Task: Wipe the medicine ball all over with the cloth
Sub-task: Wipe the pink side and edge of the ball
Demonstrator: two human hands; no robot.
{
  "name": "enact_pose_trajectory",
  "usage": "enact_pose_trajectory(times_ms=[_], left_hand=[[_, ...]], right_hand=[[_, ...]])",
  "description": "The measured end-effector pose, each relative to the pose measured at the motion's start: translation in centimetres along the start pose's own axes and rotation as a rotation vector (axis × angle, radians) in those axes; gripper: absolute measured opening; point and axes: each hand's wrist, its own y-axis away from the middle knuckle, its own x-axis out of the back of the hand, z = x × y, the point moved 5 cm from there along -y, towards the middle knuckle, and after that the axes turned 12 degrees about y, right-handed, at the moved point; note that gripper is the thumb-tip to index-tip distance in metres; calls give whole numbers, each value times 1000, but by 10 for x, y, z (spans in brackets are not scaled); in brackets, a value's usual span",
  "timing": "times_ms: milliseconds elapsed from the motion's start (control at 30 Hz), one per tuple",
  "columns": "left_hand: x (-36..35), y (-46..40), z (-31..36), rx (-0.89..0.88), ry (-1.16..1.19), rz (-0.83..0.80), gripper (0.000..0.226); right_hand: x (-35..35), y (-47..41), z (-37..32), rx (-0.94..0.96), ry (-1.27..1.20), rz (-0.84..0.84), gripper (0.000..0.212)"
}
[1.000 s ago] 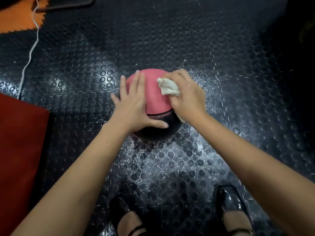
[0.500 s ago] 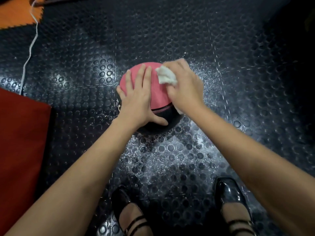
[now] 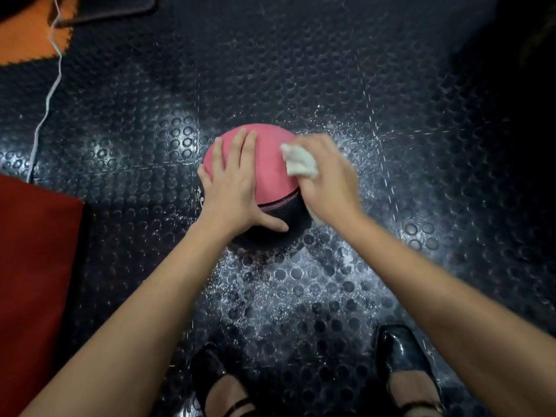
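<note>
Cloth (image 3: 301, 161) pressed on medicine ball (image 3: 272, 164)

There is one view only, from the camera on my head, so nothing here is shared with a second view. It looks forward and steeply down past my own forearms to the studded black floor (image 3: 346, 85). The wide lens bends the floor's stud pattern outward toward the edges. My two shoes (image 3: 403, 365) sit at the bottom edge, almost straight below the lens, and both arms run in from the lower corners toward the middle. My left hand (image 3: 237, 182) and right hand (image 3: 328, 179) lie near the centre of the frame, at arm's reach on the medicine ball (image 3: 270, 158). The far floor fades into darkness at the upper right.
</note>
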Motion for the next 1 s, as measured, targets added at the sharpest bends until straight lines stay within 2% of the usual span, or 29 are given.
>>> enact_pose_trajectory(times_ms=[133,333,433,567,700,867,1000], left_hand=[[1,4,-1,4,3,-1,157],[-5,7,6,-27,-61,-9,157],[-2,4,0,-29,-42,-11,157],[-4,9,3,-35,-67,-14,156],[-6,7,11,-52,-107,-45,154],[-3,3,6,-57,-87,-32,156],[-2,5,6,-81,-64,-18,154]], right_hand=[[0,42,5,62,5,5,39],[2,-36,-14,57,136,-36,31],[2,-5,-9,75,86,-4,33],[5,61,-10,243,182,-3,41],[14,25,-15,274,261,-22,36],[12,-20,-17,142,204,-45,29],[7,-50,-23,96,250,-101,28]])
